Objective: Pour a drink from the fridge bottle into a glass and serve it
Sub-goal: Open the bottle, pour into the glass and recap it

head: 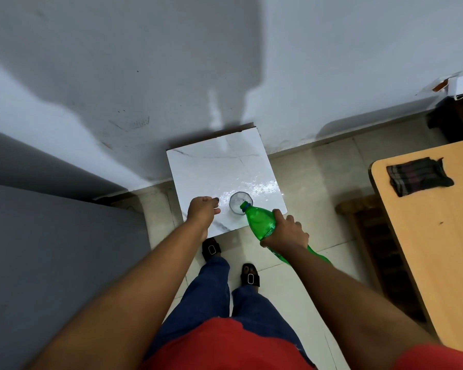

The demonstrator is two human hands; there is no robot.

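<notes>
The green bottle [259, 222] tilts with its mouth over the rim of the clear glass [240, 203], which stands near the counter's [214, 166] front right corner. The right hand [286, 233] wraps around the bottle's body. The left hand [202, 209] hovers just left of the glass, fingers loosely curled, holding nothing.

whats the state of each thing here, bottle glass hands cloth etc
bottle: uncapped, tilted, mouth over the glass
glass: upright on the slab, fill level unclear
right hand: gripping the bottle
left hand: loosely curled beside the glass, not touching it
slab: wet near the glass
cloth: crumpled on the table
</notes>
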